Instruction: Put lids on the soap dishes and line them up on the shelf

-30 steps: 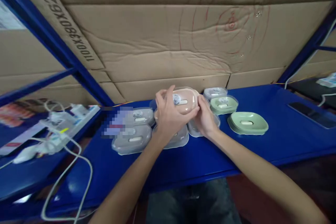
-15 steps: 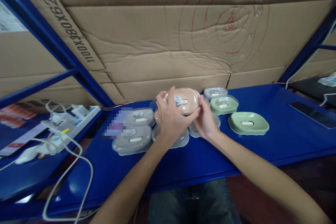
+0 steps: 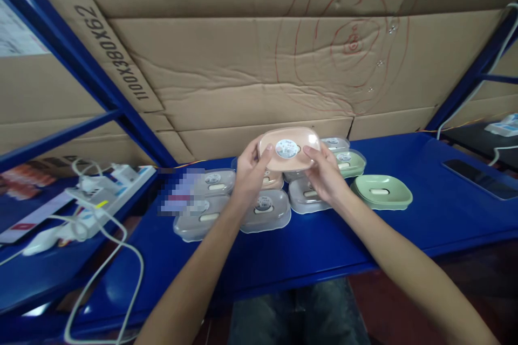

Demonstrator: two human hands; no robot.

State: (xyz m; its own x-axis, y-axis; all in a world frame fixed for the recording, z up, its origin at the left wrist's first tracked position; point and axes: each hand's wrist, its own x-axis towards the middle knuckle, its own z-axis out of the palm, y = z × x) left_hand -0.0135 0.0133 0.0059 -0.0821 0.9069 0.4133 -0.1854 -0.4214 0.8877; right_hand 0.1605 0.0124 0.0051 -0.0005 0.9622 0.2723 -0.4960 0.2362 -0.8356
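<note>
Peach dish [image 3: 289, 149], already clear-covered, is clamped between the fingers of left hand [image 3: 247, 172] and right hand [image 3: 327, 172]; the green dish [image 3: 381, 192] toward the tabletop's [image 3: 307, 245] right edge looks uncovered.

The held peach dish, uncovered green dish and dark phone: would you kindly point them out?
Held peach dish [image 3: 290, 164]: head view, on its lower face.
Uncovered green dish [image 3: 394, 192]: head view, on its inner floor.
Dark phone [image 3: 478, 178]: head view, on its upper face.
</note>
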